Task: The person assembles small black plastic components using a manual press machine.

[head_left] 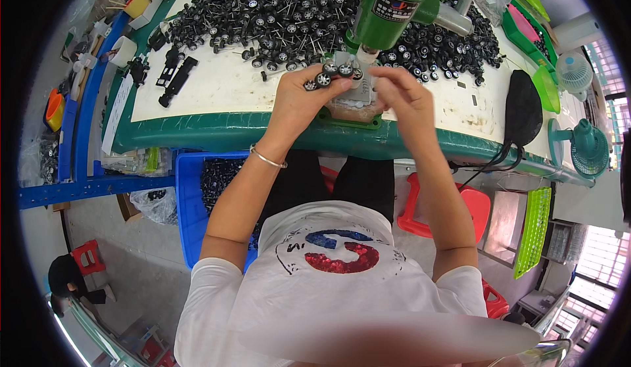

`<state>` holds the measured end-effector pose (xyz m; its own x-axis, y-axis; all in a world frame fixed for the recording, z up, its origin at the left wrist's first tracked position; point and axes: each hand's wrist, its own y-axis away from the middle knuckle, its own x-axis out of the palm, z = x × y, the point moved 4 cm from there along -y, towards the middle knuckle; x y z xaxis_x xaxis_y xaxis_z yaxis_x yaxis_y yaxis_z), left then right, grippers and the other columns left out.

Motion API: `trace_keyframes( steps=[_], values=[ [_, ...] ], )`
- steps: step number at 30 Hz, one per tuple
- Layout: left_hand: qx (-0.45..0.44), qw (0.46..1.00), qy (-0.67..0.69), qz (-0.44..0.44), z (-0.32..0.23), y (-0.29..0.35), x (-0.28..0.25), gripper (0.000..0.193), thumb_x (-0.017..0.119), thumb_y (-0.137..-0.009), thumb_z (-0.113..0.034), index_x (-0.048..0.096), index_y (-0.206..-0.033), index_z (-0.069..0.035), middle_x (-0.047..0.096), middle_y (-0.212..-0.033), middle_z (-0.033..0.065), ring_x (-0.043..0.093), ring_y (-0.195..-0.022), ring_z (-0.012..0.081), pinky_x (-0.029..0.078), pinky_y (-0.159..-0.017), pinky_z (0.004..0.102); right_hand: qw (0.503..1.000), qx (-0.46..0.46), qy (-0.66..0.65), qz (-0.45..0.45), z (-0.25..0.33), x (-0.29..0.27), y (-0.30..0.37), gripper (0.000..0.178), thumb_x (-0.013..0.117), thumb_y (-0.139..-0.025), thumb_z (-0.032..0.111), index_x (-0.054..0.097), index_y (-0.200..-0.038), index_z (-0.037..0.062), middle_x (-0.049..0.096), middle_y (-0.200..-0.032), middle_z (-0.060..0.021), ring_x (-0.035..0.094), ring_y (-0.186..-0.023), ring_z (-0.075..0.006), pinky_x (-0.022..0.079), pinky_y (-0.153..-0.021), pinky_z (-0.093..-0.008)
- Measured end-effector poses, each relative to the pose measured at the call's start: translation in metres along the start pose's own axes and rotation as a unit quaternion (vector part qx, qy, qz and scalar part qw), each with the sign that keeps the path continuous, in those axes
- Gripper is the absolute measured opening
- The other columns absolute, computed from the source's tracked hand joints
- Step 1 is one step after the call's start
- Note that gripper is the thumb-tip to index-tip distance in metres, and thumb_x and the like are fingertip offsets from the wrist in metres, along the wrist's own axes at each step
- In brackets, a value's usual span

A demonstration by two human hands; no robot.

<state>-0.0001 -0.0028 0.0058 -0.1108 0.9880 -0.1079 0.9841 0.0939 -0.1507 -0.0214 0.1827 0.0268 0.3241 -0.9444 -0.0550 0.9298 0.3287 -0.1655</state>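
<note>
Clearly the left hand [297, 103] has the care of it: its thumb and fingers are pinched on at least 4 small black wheels [323, 79], just beside the metal block [360, 95] under the green press [384, 15]. The right hand [410, 99] blurs at the block's far side; I can't tell whether it grips anything. I'd line parts up squarely, fingertips well clear of the press.
</note>
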Motion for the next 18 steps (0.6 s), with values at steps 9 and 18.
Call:
trace_keyframes(
  steps=[9, 18],
  values=[
    [0.07, 0.997, -0.033, 0.007, -0.017, -0.021, 0.011, 0.02, 0.076, -0.077, -0.011, 0.071, -0.092, 0.001, 0.068, -0.084, 0.0016, 0.059, -0.074, 0.0064, 0.046, -0.068, 0.023, 0.988, -0.071, -0.006, -0.139, 0.045, -0.082, -0.026, 0.022, 0.06, -0.093, 0.015, 0.067, -0.106, -0.0009, 0.06, -0.076, 0.0006, 0.052, -0.064, -0.0061, 0.04, -0.059, -0.0203],
    [0.068, 0.997, 0.028, 0.001, -0.006, -0.031, 0.02, 0.02, 0.076, -0.077, -0.009, 0.072, -0.095, -0.002, 0.07, -0.082, -0.0001, 0.062, -0.073, 0.0064, 0.048, -0.069, 0.0223, 0.965, -0.13, -0.17, -0.152, 0.171, -0.054, -0.128, 0.029, 0.059, -0.095, 0.034, 0.062, -0.093, 0.005, 0.058, -0.067, 0.0022, 0.048, -0.048, -0.0111, 0.045, -0.052, -0.0244]
  ],
)
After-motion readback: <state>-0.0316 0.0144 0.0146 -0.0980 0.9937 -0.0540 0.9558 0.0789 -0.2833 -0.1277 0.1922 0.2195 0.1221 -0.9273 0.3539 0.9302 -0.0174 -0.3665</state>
